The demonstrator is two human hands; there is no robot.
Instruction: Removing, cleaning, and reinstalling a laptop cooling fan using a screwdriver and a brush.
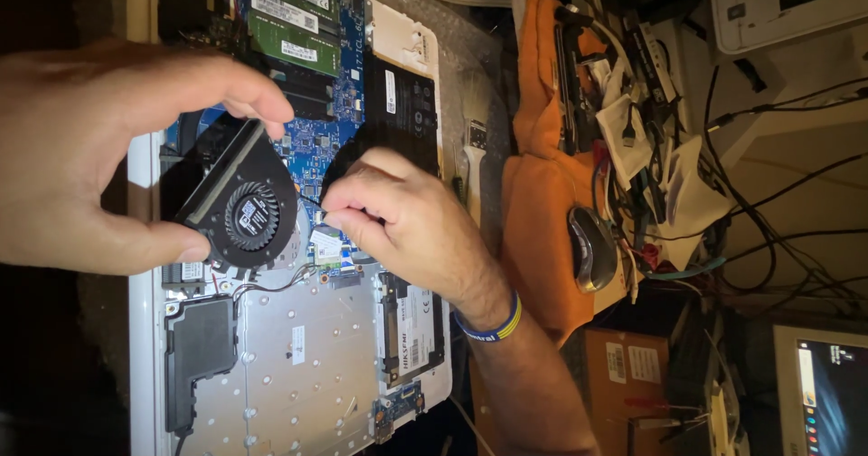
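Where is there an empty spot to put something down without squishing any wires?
The flat silver panel is bare, between the black speaker and the drive. The orange cloth has a free patch left of the mouse. It is crowded around the fan, where both hands work, and in the cable pile on the right.

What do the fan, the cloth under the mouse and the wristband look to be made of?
Fan: black plastic, matte housing with thin moulded blades; a dull metal strip seems to run along one edge. Cloth: orange woven fabric, soft and creased, no shine. Wristband: probably silicone or rubber, a smooth blue band with a yellow stripe, hugging the wrist. The mouse looks like glossy dark plastic.
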